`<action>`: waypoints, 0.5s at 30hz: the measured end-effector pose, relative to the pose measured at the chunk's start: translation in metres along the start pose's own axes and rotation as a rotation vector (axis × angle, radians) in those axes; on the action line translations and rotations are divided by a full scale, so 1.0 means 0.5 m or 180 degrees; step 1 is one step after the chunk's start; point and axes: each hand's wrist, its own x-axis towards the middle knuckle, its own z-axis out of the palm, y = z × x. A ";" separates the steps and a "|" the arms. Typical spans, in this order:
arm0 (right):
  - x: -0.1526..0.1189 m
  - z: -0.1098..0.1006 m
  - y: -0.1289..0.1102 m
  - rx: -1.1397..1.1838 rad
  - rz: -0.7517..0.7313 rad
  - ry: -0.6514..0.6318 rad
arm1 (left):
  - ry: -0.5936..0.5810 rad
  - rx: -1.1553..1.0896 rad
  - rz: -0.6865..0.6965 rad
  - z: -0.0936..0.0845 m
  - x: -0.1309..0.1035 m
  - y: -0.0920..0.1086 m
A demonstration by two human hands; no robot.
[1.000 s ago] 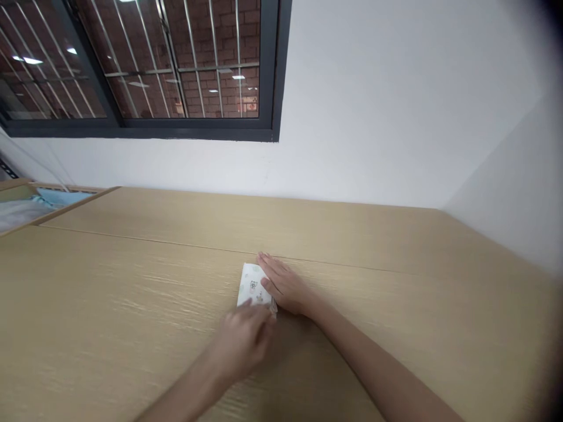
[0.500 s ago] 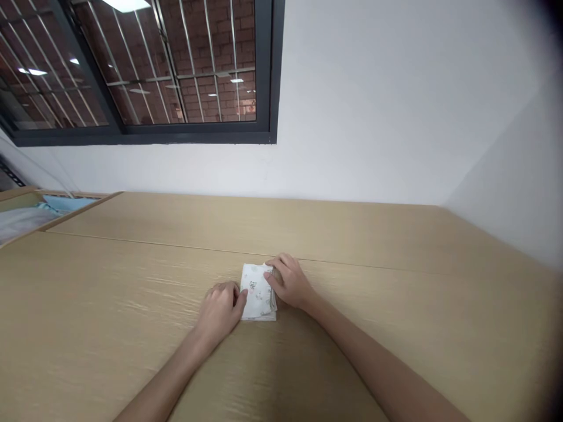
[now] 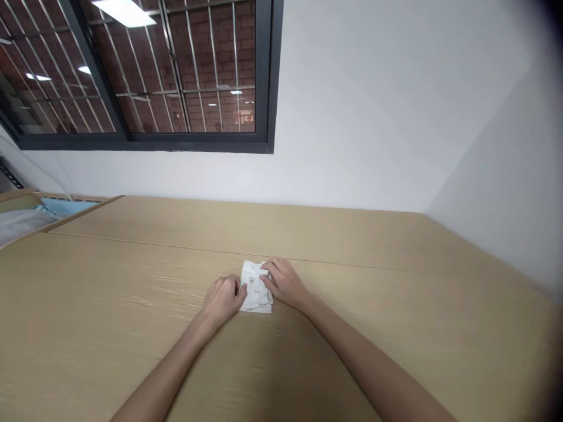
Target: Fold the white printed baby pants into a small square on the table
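Observation:
A small folded white cloth (image 3: 255, 293) with little printed drawings lies on the wood-coloured surface between my hands. My left hand (image 3: 223, 298) is at its left edge, fingers curled and thumb on top of the edge. At the upper right side, my right hand (image 3: 284, 281) pinches the cloth between thumb and fingers. The upper part looks slightly creased near the right thumb. Layers show along the bottom and right edges. Some fingertips are hidden behind the hands.
The wood-coloured tabletop (image 3: 109, 305) has a thin seam across its far part. White wall (image 3: 352, 117) rises behind it, with a barred window (image 3: 189, 76) at upper left. An open compartment (image 3: 90, 209) at far left holds a whitish bag (image 3: 24, 225) and light-blue material.
The right hand has shifted slightly left, drawing the cloth's right side inward and creasing its top. The left hand stays at the left edge. The view has tilted up a little.

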 end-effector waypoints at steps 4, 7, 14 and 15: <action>-0.018 -0.002 -0.026 0.0114 0.0226 0.0018 | -0.0070 0.0120 0.0048 -0.023 0.003 0.008; -0.029 -0.011 -0.064 0.0384 0.0543 0.0018 | -0.0069 0.0200 0.0100 -0.052 -0.014 0.017; -0.015 -0.024 -0.227 0.1636 0.1118 -0.0284 | 0.0258 -0.0201 0.0012 -0.137 -0.200 -0.020; -0.010 -0.023 -0.257 0.1808 0.1120 -0.0358 | 0.0422 -0.0364 0.0061 -0.148 -0.245 -0.035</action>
